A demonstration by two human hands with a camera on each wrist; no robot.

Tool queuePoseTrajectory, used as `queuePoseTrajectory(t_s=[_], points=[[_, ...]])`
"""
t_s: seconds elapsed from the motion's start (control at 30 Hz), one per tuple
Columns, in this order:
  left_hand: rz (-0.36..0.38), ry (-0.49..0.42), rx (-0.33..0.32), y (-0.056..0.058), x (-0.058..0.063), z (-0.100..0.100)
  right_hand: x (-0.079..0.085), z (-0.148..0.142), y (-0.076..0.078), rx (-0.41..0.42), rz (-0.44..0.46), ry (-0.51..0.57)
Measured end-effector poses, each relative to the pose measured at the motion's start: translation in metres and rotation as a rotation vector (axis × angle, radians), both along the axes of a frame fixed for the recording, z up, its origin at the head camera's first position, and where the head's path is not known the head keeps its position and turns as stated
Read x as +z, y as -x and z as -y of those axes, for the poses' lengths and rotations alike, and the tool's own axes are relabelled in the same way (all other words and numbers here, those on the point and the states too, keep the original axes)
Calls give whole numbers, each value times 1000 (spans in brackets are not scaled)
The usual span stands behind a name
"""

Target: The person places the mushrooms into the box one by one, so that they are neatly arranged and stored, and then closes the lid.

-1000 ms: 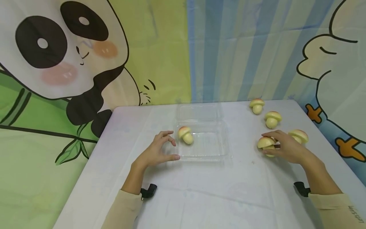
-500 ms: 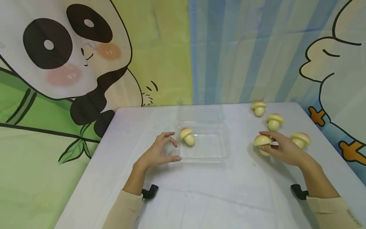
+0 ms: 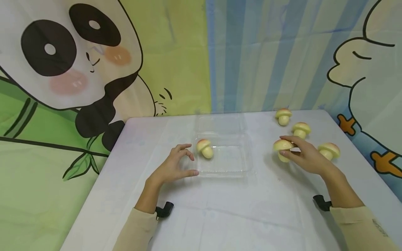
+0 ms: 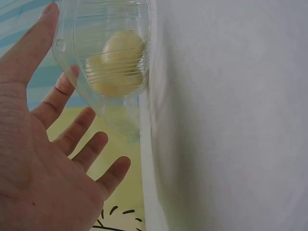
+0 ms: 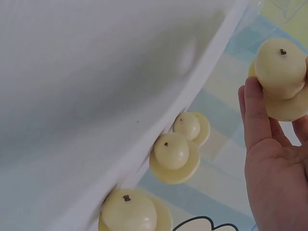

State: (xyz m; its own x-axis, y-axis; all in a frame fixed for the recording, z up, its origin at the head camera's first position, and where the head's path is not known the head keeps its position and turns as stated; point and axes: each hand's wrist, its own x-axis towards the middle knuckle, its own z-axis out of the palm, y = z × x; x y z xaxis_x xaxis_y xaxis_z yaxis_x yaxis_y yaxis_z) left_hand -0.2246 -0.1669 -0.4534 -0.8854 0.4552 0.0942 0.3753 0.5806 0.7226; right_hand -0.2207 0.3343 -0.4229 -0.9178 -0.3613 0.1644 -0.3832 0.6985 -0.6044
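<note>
My right hand [image 3: 306,155] pinches a toy mushroom [image 3: 282,145] with a reddish-yellow cap and pale stem, between thumb and fingers. In the right wrist view this mushroom [image 5: 280,70] is held up off the white tabletop, stem end facing the camera. At the left side of a clear plastic clamshell box [image 3: 232,158], my left hand [image 3: 173,166] has its fingers spread and loosely bent, thumb and fingertips right at the box's edge. Inside that box, against its left side, lies another mushroom [image 3: 205,149], seen through the wall in the left wrist view.
On the right of the table [image 3: 220,216] stand three more mushrooms: one at the back edge [image 3: 283,117], one nearer [image 3: 300,130], and one behind the right hand [image 3: 329,151]. The box's lid [image 3: 220,123] lies folded back. A printed cloth backdrop [image 3: 176,52] hangs behind.
My right hand has lifted the mushroom and carried it left toward the box, away from the other mushrooms. My left hand stays in place beside the box.
</note>
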Motion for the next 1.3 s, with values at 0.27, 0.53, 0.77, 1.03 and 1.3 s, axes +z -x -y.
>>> queuePoseTrajectory(t_s=[0.27,0.53,0.77,1.03,1.3], points=[[2,10,4,0,0,0,5,16,6,9,3,125],[-7,0,3,-2,-3,1,8,28,11,23,-1,151],[-19,-4,-7,-2,-1,1,7,36,13,83,-2,185],[-26,-4,-12,0,-3,1,7,45,17,98,-34,232],[-29,7,-7,-2,0,0,6,61,24,100,-65,278]])
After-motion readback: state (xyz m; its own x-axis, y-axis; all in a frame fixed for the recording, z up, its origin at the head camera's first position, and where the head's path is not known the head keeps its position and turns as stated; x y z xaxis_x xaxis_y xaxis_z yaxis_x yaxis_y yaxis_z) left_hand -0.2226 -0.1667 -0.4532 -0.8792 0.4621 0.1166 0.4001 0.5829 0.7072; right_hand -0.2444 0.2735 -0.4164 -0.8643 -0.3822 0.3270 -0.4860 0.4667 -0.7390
